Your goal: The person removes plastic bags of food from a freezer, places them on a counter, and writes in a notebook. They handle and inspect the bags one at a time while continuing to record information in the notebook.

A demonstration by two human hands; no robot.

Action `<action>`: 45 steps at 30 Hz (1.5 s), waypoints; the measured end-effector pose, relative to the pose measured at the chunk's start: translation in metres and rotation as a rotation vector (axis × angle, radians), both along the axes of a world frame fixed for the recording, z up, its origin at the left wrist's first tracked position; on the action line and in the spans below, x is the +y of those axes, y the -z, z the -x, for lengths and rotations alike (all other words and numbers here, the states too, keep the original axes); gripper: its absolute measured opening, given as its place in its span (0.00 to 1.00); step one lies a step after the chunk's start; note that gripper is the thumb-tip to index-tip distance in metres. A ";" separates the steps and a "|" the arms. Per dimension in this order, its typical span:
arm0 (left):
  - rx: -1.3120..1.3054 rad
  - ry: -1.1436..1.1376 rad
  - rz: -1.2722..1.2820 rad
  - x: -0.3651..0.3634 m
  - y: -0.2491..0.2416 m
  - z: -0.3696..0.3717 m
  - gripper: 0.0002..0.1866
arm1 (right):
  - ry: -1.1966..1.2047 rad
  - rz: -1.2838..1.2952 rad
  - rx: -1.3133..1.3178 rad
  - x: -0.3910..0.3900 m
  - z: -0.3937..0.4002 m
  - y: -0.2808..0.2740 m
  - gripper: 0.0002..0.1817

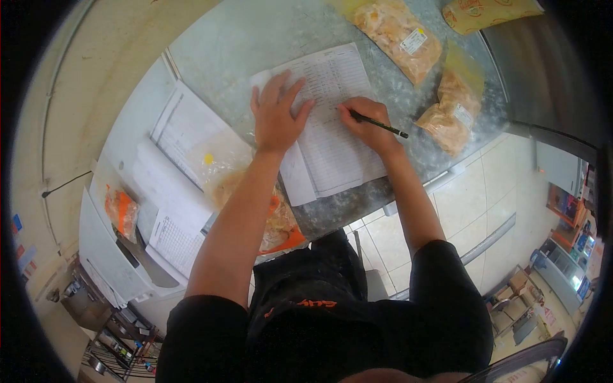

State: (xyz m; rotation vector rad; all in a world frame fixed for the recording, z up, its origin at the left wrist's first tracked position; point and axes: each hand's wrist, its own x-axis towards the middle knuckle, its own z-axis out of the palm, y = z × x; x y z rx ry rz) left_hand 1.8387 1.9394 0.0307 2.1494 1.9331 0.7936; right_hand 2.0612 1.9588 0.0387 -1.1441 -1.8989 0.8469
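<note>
My right hand (369,121) grips a dark pencil (389,128), its writing end down near the printed form and its back end sticking out to the right. Under both hands lies the form (338,159), a white sheet with ruled rows and handwriting in its upper part, on top of other papers. My left hand (278,115) rests with spread fingers on the sheet's left side. By my left forearm is a clear plastic bag (279,223) with orange print, partly hidden by the arm.
Two bags of pale chopped food, an upper bag (389,29) and a lower bag (450,108), lie to the right on the metal table (223,45). A yellowish printed package (488,13) is beyond them. More papers (191,121) and an orange bag (121,212) are at the left.
</note>
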 end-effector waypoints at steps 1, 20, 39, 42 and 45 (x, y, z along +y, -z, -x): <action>0.000 0.000 -0.002 0.001 0.000 0.000 0.24 | -0.006 0.012 -0.006 0.000 -0.001 -0.001 0.06; -0.011 0.003 0.008 0.000 -0.001 0.000 0.23 | 0.088 -0.002 0.008 -0.003 0.000 0.000 0.04; -0.020 -0.003 0.017 0.001 -0.002 -0.001 0.19 | 0.166 0.348 0.267 0.005 -0.009 0.003 0.06; -0.021 -0.010 0.029 0.001 -0.005 0.000 0.18 | 0.147 0.353 0.300 0.003 -0.008 -0.002 0.06; -0.034 -0.017 0.021 0.000 -0.004 -0.001 0.18 | 0.168 0.328 0.236 -0.001 -0.009 0.002 0.05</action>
